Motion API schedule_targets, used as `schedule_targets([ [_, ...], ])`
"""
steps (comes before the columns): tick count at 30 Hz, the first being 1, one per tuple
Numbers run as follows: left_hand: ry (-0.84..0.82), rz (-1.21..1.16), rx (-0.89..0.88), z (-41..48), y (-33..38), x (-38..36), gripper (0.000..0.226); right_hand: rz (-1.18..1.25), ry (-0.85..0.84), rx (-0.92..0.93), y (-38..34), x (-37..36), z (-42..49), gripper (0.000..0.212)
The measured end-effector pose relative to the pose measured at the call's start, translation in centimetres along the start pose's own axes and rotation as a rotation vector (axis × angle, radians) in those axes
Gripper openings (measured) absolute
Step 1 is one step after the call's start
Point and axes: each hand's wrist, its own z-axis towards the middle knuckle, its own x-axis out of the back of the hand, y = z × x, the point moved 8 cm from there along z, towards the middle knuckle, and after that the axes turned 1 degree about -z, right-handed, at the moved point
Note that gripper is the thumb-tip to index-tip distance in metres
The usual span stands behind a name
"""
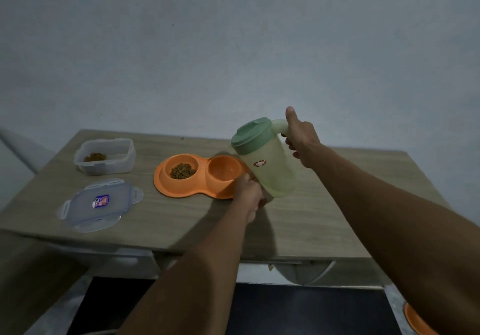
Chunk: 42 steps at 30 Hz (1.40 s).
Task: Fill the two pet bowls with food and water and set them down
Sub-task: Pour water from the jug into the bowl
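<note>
The right hand [298,140] wraps its fingers round the handle of the pale green jug [265,163], thumb raised, holding it tilted just above the empty right well of the orange double bowl [166,189] on the wooden table [324,204]. The left hand [249,191] seems to pinch the bowl's near rim, though blur hides its fingers. Smooth moulded plastic may slide, so a steadied rim and a slow tilt suit best. Kibble [182,171] sits in the left well.

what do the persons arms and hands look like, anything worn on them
Nothing worn shows: the left hand and right hand have no gloves, rings, watch or bracelet, and no sleeve is in view all the way back to the frame edge.
</note>
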Motion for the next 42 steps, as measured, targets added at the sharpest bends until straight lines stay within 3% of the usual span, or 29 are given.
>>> schedule_targets([
  [10,0.013,-0.015,0.086,-0.1,-1.4,0.7,0.032,-0.146,-0.153,-0.024,-1.2,-2.9,-0.4,0.028],
  [27,-0.106,0.027,0.163,-1.0,-1.5,-0.1,0.03,-0.331,-0.166,0.114,-2.9,-4.1,-0.1,0.034],
  [33,-0.009,0.022,0.206,-0.6,-1.4,-0.4,0.035,-0.381,-0.168,0.159,-3.6,-4.3,0.0,0.03],
  [37,-0.009,0.004,0.251,-0.4,-1.6,-0.7,0.049,-0.415,-0.158,0.204,-4.2,-4.6,0.0,0.032],
  [42,-0.012,-0.051,0.281,-0.2,-1.3,-0.9,0.048,-0.433,-0.158,0.225,-4.5,-4.8,0.4,0.037],
])
